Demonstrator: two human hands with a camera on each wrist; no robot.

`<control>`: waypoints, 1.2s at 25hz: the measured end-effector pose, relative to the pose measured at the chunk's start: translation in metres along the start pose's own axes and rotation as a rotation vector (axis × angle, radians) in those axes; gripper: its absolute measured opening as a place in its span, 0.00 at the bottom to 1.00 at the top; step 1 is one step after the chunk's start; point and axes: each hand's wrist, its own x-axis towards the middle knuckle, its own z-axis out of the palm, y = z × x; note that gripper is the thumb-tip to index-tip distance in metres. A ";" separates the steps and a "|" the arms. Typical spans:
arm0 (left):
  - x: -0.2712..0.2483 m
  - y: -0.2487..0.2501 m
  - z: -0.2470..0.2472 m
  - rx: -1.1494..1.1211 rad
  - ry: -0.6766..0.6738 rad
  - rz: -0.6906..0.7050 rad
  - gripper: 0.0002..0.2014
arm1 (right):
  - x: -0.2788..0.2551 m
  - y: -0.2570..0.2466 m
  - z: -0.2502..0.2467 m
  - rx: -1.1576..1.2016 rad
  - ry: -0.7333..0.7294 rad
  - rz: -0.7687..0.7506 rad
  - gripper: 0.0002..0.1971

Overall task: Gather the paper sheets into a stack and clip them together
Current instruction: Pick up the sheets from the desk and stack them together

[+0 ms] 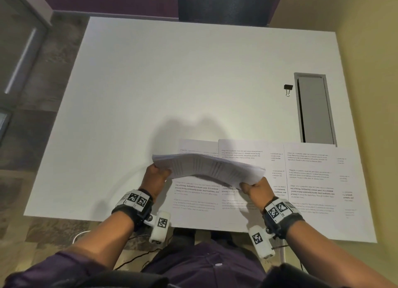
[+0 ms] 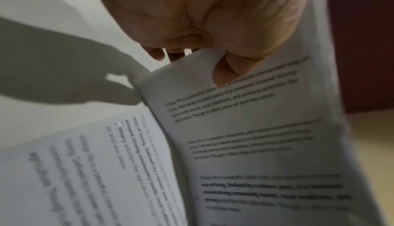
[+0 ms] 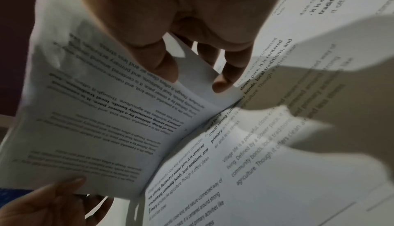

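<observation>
Left hand (image 1: 155,177) and right hand (image 1: 256,189) pinch a partial stack (image 1: 210,168); loose printed sheets (image 1: 312,180) beneath and the binder clip (image 1: 288,89) beyond remain untouched.

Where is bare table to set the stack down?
Bare table: everything left of and beyond the loose sheets, up to the clip and slot. Crowded: near right, under the stack.

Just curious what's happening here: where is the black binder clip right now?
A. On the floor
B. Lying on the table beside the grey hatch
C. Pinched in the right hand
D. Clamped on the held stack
B: the black binder clip lies on the white table just left of the grey hatch, far from both hands.
</observation>
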 end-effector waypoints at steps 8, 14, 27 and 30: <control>-0.003 -0.004 -0.008 0.067 -0.006 0.027 0.07 | -0.001 0.001 -0.004 -0.042 -0.033 -0.056 0.13; -0.002 -0.010 -0.007 0.078 -0.049 0.020 0.12 | 0.001 0.003 0.000 -0.063 -0.029 -0.049 0.16; -0.006 0.048 -0.018 0.285 -0.107 0.345 0.13 | -0.005 -0.014 -0.037 0.106 0.037 -0.087 0.07; -0.007 0.087 -0.011 0.415 -0.147 0.560 0.26 | -0.010 -0.038 -0.065 0.039 0.257 -0.241 0.46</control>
